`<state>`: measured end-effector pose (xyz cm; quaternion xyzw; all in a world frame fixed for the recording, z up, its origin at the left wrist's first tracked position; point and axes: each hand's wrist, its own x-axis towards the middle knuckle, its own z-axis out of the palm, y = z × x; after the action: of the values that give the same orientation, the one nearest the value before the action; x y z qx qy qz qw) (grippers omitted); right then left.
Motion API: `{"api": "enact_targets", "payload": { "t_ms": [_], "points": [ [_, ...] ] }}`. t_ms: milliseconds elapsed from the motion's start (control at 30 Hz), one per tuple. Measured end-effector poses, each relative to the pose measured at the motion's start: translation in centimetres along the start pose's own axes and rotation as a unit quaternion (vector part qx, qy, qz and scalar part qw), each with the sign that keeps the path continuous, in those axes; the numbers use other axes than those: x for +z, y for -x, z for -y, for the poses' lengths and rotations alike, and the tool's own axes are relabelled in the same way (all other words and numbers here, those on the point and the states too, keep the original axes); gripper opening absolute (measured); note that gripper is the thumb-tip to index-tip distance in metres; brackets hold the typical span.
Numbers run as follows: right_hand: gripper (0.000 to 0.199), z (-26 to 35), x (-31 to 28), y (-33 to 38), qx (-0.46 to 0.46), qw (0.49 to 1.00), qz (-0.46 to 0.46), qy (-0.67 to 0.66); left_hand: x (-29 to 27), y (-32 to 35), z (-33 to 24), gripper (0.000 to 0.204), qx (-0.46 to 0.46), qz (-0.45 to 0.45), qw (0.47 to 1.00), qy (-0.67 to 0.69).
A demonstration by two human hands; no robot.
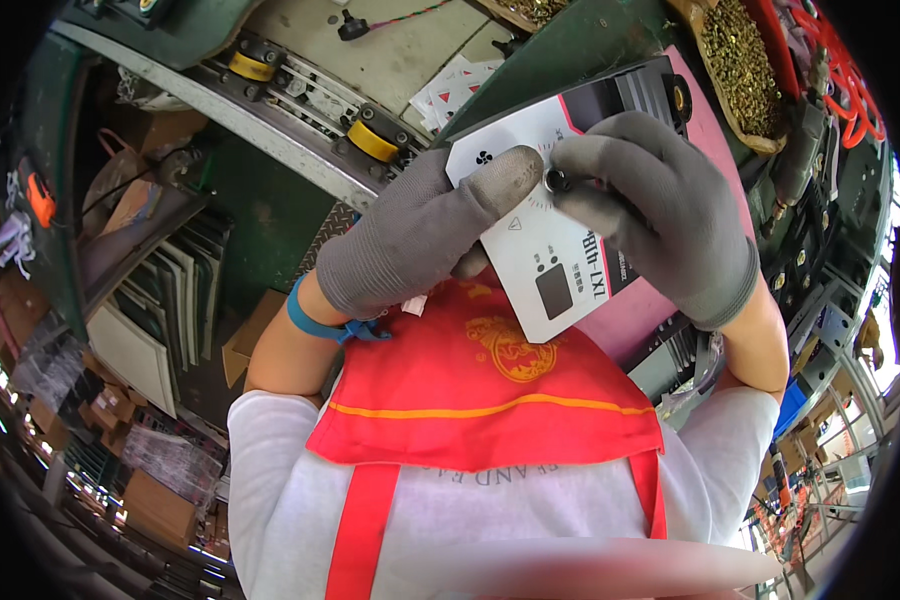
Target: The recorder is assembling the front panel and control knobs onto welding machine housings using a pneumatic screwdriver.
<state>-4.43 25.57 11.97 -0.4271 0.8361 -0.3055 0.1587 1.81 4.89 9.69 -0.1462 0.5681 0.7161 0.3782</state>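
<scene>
A boxy device with a white front panel [522, 240] and a dark casing [625, 92] is tilted in front of my chest. The panel has printed marks, a dark rectangular window [556, 291] and a small black knob [557, 181]. My left hand [420, 215], in a grey glove, grips the device by its left edge, thumb flat on the panel beside the knob. Over the panel's right part, my gloved right hand [665, 205] is closed with thumb and fingertips at the knob. Its fingers partly cover the knob and the print.
Beneath the device lies a pink sheet [708, 150]. A tray of small brass-coloured screws [740, 70] stands at the far right, near red ring-shaped handles [848, 95]. A metal rail with yellow rollers [373, 142], printed stickers [456, 92] and a cable connector [351, 27] are at the far left.
</scene>
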Motion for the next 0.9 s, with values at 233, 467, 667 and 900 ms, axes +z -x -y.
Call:
{"api": "enact_targets", "payload": {
  "t_ms": [233,467,667,900],
  "points": [
    [0.029,-0.1,0.0,-0.5,-0.037,0.999,-0.014,0.007,0.3,-0.1,0.4,0.047,0.016,-0.018,1.000,0.015],
    [0.037,-1.4,-1.7,-1.5,-0.196,0.969,0.046,0.143,0.4,0.0,0.2,0.046,0.080,-0.033,0.996,-0.038],
    [0.039,-0.6,-0.7,-0.5,-0.106,0.989,0.014,0.103,0.0,-0.7,2.5,0.045,0.257,-0.072,0.954,-0.135],
    [0.038,-1.3,-0.6,-0.3,-0.120,0.992,0.001,0.046,0.7,-0.1,-0.1,0.046,0.045,-0.005,0.999,0.012]
  ]
}}
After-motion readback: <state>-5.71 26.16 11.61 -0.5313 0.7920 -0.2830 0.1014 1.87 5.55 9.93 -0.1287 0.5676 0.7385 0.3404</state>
